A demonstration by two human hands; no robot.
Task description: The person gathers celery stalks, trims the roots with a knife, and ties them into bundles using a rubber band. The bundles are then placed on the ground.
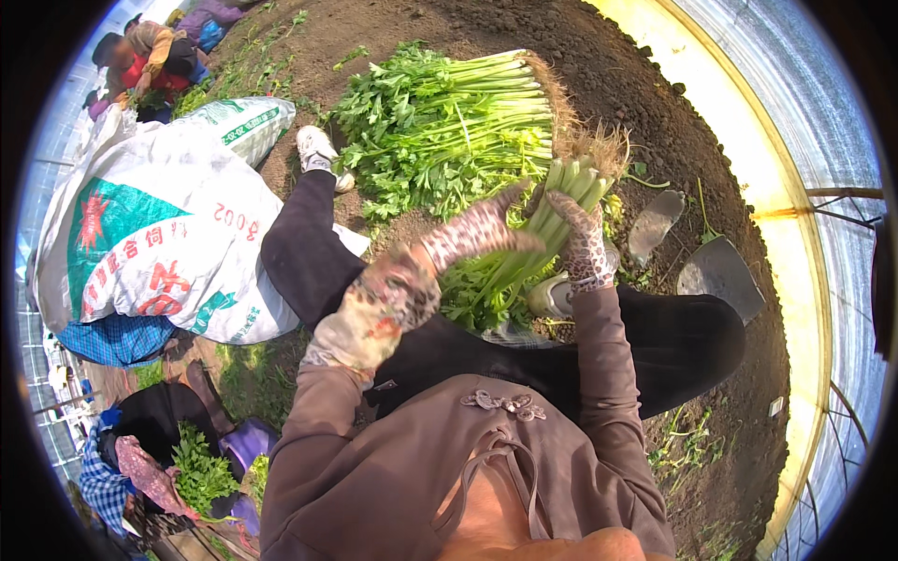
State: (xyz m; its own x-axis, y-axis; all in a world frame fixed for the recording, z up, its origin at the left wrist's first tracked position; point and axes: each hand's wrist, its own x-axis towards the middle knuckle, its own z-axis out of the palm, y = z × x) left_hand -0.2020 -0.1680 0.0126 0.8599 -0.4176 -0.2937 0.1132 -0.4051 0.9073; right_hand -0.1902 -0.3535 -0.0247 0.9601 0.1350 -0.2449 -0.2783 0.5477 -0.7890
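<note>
My right hand [582, 238], in a leopard-print glove, grips a bunch of celery [561, 210] near its root end, the thumb across the stalks. The roots point up and away, and the leaves hang down between my legs. My left hand [487, 228], in a similar glove with a floral sleeve cover, is spread beside the stalks with thumb and fingers apart; whether it touches them I cannot tell. Just beyond lies a large pile of celery [477, 126] on the soil, leaves to the left and roots to the right.
A flat metal blade [719, 273] and a worn shoe-shaped piece [656, 224] lie on the soil at right. Large white woven sacks [168, 231] stand at left. Other people crouch at upper left and lower left with greens. Plastic greenhouse sheeting [772, 126] curves along the right.
</note>
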